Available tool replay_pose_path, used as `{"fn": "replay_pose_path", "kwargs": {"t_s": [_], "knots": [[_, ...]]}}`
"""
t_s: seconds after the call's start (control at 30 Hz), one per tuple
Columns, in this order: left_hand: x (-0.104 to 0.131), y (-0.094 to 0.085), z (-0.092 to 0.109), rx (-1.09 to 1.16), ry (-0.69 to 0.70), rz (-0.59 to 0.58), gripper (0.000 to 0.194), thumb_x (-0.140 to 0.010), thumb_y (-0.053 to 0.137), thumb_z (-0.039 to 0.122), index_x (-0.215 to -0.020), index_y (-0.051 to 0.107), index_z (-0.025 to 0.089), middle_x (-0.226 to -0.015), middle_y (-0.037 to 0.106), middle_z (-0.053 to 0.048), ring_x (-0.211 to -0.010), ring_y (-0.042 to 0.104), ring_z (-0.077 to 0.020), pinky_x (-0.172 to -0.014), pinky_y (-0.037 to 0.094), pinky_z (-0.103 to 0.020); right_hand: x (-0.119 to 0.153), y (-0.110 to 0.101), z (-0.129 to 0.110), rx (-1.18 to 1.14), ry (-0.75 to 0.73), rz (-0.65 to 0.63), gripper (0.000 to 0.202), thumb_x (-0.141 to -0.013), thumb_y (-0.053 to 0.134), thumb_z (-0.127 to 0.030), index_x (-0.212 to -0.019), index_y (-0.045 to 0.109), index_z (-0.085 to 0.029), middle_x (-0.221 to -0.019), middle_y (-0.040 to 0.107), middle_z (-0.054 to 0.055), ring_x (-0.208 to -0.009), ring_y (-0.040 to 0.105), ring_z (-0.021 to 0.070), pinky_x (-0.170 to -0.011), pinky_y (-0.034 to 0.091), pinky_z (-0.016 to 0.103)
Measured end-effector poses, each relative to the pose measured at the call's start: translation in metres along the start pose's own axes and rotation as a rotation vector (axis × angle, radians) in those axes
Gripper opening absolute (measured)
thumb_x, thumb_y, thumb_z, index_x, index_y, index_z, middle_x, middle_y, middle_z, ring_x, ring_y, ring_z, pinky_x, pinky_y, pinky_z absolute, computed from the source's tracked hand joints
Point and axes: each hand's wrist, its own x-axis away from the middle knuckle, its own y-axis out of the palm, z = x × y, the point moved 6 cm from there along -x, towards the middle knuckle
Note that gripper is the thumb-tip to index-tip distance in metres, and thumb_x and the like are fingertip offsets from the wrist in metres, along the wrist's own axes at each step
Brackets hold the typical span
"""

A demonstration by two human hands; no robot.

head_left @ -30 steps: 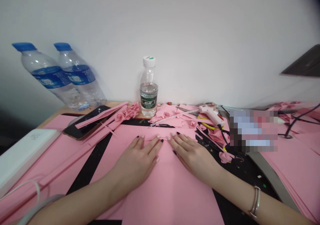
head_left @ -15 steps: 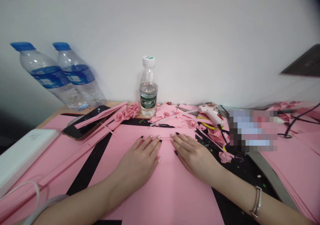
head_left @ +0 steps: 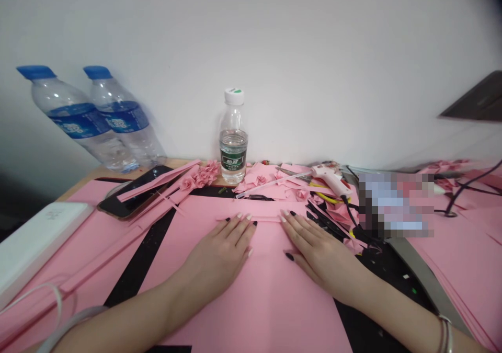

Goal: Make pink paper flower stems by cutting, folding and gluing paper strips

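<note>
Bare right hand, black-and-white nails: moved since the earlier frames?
Yes: the right hand shifted rightward, farther from the clear green-labelled plastic bottle.

Left hand and right hand on pink paper, water bottle upright behind

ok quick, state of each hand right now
Left hand: open, resting on the pink paper, gripping nothing.
Right hand: open, also resting on the pink paper, gripping nothing.

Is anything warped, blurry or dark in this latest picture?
Head view: the leftmost bottle looks stretched toward the edge, probably lens distortion; head view, right: blocky pixels hide something; head view, far left: the wall darkens; head view, centre: left hand and right hand look fairly sharp on softly lit pink paper.
</note>
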Motion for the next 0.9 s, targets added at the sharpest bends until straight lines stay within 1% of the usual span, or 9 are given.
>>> {"fn": "replay_pose_path", "kwargs": {"t_s": [0.1, 0.2, 0.3, 0.4, 0.5, 0.63, 0.73, 0.83, 0.9], "knots": [[-0.001, 0.001, 0.000, 0.009, 0.000, -0.005, 0.044, -0.102, 0.030, 0.021, -0.133, 0.057, 0.005, -0.135, 0.060, -0.019, -0.122, 0.061, -0.0316, -0.099, 0.049, -0.046, 0.004, 0.001, 0.002, 0.039, 0.007, 0.014, 0.049, -0.098, 0.047, -0.024, -0.143, 0.048, -0.005, -0.148, 0.047, 0.020, -0.131, 0.053, 0.0311, -0.105, 0.050, 0.049], [-0.001, 0.001, 0.000, 0.025, -0.009, -0.008, 0.044, -0.102, 0.030, 0.022, -0.133, 0.056, 0.006, -0.136, 0.060, -0.019, -0.122, 0.060, -0.0321, -0.099, 0.049, -0.047, 0.003, -0.001, 0.004, 0.081, -0.031, 0.075, 0.042, -0.096, 0.044, -0.012, -0.136, 0.056, -0.005, -0.141, 0.055, 0.020, -0.125, 0.060, 0.0300, -0.101, 0.054, 0.047], [0.000, 0.001, 0.000, 0.036, -0.005, -0.014, 0.044, -0.102, 0.030, 0.022, -0.134, 0.056, 0.006, -0.137, 0.060, -0.019, -0.123, 0.060, -0.0316, -0.099, 0.049, -0.046, -0.004, -0.004, 0.008, 0.081, -0.071, 0.148, 0.038, -0.093, 0.043, -0.003, -0.125, 0.064, -0.006, -0.127, 0.067, 0.018, -0.114, 0.068, 0.0271, -0.096, 0.058, 0.042], [0.001, 0.002, -0.001, 0.041, -0.006, 0.001, 0.044, -0.102, 0.029, 0.022, -0.133, 0.056, 0.006, -0.136, 0.060, -0.019, -0.123, 0.060, -0.0317, -0.099, 0.048, -0.047, -0.011, -0.006, 0.013, 0.061, -0.078, 0.207, 0.032, -0.093, 0.045, -0.003, -0.113, 0.069, -0.006, -0.115, 0.074, 0.017, -0.103, 0.073, 0.0261, -0.089, 0.061, 0.038], [0.002, 0.002, -0.002, 0.051, -0.016, 0.016, 0.044, -0.102, 0.030, 0.023, -0.134, 0.055, 0.006, -0.137, 0.059, -0.018, -0.124, 0.059, -0.0321, -0.099, 0.048, -0.048, -0.016, -0.005, 0.015, 0.063, -0.088, 0.239, 0.027, -0.094, 0.046, -0.005, -0.106, 0.071, -0.008, -0.112, 0.075, 0.018, -0.098, 0.074, 0.0259, -0.083, 0.063, 0.037], [0.003, 0.002, -0.003, 0.063, -0.014, 0.004, 0.044, -0.102, 0.031, 0.023, -0.136, 0.053, 0.007, -0.140, 0.057, -0.017, -0.126, 0.057, -0.0316, -0.099, 0.049, -0.046, -0.016, -0.004, 0.014, 0.058, -0.131, 0.278, 0.026, -0.096, 0.045, -0.006, -0.104, 0.070, -0.007, -0.110, 0.075, 0.020, -0.098, 0.074, 0.0255, -0.082, 0.063, 0.036], [0.004, 0.002, -0.002, 0.067, -0.014, -0.004, 0.044, -0.102, 0.032, 0.024, -0.138, 0.052, 0.008, -0.142, 0.055, -0.016, -0.129, 0.055, -0.0312, -0.101, 0.048, -0.046, -0.014, -0.005, 0.012, 0.053, -0.159, 0.301, 0.030, -0.097, 0.042, -0.007, -0.103, 0.071, -0.005, -0.109, 0.075, 0.020, -0.098, 0.074, 0.0257, -0.084, 0.063, 0.037], [0.005, 0.002, -0.004, 0.083, -0.007, -0.008, 0.043, -0.102, 0.034, 0.024, -0.138, 0.052, 0.008, -0.142, 0.055, -0.016, -0.130, 0.053, -0.0315, -0.103, 0.048, -0.046, -0.011, -0.006, 0.012, 0.048, -0.163, 0.296, 0.032, -0.098, 0.039, -0.007, -0.105, 0.071, -0.004, -0.110, 0.075, 0.020, -0.101, 0.073, 0.0262, -0.088, 0.062, 0.038], [0.007, 0.003, -0.007, 0.079, 0.018, -0.012, 0.041, -0.100, 0.035, 0.017, -0.136, 0.053, 0.008, -0.141, 0.056, -0.017, -0.129, 0.054, -0.0307, -0.103, 0.049, -0.046, -0.010, -0.005, 0.013, 0.045, -0.160, 0.272, 0.032, -0.098, 0.040, -0.006, -0.108, 0.070, -0.004, -0.114, 0.074, 0.019, -0.104, 0.072, 0.0266, -0.092, 0.060, 0.038]]}}
